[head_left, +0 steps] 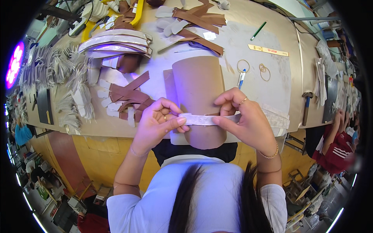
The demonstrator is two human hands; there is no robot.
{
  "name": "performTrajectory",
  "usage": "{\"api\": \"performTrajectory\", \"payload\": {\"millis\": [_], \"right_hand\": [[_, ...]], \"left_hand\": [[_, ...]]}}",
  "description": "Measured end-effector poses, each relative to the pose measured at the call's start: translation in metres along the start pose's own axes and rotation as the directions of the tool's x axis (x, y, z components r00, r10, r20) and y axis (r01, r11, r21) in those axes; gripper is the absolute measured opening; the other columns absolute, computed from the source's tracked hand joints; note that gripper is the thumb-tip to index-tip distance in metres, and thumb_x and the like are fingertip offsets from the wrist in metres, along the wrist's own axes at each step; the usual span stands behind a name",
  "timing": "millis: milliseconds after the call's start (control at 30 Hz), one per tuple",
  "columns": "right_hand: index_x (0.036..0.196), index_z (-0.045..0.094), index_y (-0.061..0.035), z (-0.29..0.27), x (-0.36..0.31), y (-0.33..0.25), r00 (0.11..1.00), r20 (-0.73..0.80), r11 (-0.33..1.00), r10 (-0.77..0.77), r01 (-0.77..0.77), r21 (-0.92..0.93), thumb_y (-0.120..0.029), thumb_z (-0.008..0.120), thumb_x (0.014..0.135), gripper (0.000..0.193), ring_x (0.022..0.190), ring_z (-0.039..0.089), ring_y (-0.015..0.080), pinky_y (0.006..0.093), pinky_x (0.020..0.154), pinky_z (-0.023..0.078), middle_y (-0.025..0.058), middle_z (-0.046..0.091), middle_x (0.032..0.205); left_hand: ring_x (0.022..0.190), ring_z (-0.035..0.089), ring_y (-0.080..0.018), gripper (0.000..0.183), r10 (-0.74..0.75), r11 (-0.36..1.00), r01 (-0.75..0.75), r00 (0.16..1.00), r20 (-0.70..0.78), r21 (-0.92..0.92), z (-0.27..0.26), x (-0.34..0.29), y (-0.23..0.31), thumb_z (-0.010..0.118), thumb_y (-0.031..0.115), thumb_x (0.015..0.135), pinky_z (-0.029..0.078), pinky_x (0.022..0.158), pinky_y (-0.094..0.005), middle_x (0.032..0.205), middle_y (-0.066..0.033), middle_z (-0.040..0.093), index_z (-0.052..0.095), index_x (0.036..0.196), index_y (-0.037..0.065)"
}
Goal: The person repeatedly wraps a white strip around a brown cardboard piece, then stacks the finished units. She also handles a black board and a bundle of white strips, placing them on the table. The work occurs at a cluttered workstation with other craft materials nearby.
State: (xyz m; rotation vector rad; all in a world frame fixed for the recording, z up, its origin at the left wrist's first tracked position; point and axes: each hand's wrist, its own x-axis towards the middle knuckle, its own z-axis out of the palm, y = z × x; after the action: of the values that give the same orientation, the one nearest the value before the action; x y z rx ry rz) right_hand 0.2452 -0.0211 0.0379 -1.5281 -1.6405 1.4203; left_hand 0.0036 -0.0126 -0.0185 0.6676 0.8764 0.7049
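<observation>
White strip (202, 119) pinched at both ends, L hand (157, 122) and R hand (243, 120) closed on it, long axis running L–R across near end of brown curved leather piece (198, 97), both hands equally near, over workbench edge (97, 130).

Past the fingers lie a blue pen (241, 78) and two rubber bands (265, 72), with a ruler (268, 50) and a green pencil (258, 30) farther off. Right of them rests a hammer (307, 105); left, brown strips (126, 97).
</observation>
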Motion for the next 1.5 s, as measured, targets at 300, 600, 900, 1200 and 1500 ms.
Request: {"api": "performTrajectory", "payload": {"millis": [300,600,900,1200,1500], "right_hand": [[0.101,0.053,-0.0066,-0.002,0.000,0.036,0.988,-0.060,0.975,0.141,-0.129,0.179,-0.014,0.080,0.073,0.039,0.065,0.047,0.0065,0.0221,0.064,0.040,-0.0027,0.050,0.069],[0.099,0.053,-0.0036,-0.020,-0.018,0.066,0.984,-0.045,0.822,0.174,-0.119,0.557,-0.010,0.078,0.076,0.035,0.069,0.056,0.0063,0.0215,0.067,0.046,-0.0008,0.058,0.074],[0.100,0.048,-0.0049,0.001,-0.010,0.088,0.985,-0.001,0.691,0.172,-0.120,0.712,-0.009,0.074,0.080,0.033,0.068,0.058,0.0070,0.0212,0.063,0.048,0.0006,0.058,0.076],[0.107,0.048,-0.0044,0.024,-0.015,0.110,0.970,0.030,0.436,0.243,-0.137,0.890,-0.008,0.071,0.083,0.034,0.071,0.059,0.0088,0.0227,0.066,0.050,0.0016,0.058,0.081],[0.108,0.047,-0.0031,0.043,-0.019,0.115,0.949,-0.124,0.458,0.288,-0.023,0.889,-0.007,0.067,0.086,0.030,0.070,0.056,0.0069,0.0211,0.065,0.048,0.0005,0.054,0.082]], "left_hand": [[0.080,0.066,-0.0216,0.028,0.091,0.995,-0.089,0.994,0.066,-0.040,-0.009,0.008,-0.010,0.064,-0.008,0.082,0.057,0.070,-0.0308,0.090,-0.0161,0.062,0.044,0.100,0.001],[0.078,0.065,-0.0249,0.030,0.094,0.995,-0.093,0.995,0.029,-0.029,-0.032,0.003,-0.018,0.065,-0.009,0.081,0.054,0.071,-0.0340,0.089,-0.0174,0.063,0.045,0.099,0.002],[0.075,0.064,-0.0253,0.030,0.060,0.997,-0.058,0.998,0.027,-0.045,-0.029,0.007,-0.023,0.065,-0.007,0.081,0.053,0.069,-0.0346,0.085,-0.0164,0.062,0.043,0.097,0.005],[0.080,0.062,-0.0215,0.031,0.092,0.992,-0.095,0.995,-0.044,-0.082,-0.020,0.008,-0.031,0.067,-0.005,0.081,0.051,0.073,-0.0326,0.089,-0.0110,0.059,0.043,0.097,0.006],[0.084,0.058,-0.0166,0.032,0.068,0.992,-0.075,0.995,-0.075,-0.097,-0.020,0.007,-0.033,0.068,-0.005,0.080,0.048,0.078,-0.0286,0.091,-0.0086,0.058,0.044,0.097,0.007]]}}
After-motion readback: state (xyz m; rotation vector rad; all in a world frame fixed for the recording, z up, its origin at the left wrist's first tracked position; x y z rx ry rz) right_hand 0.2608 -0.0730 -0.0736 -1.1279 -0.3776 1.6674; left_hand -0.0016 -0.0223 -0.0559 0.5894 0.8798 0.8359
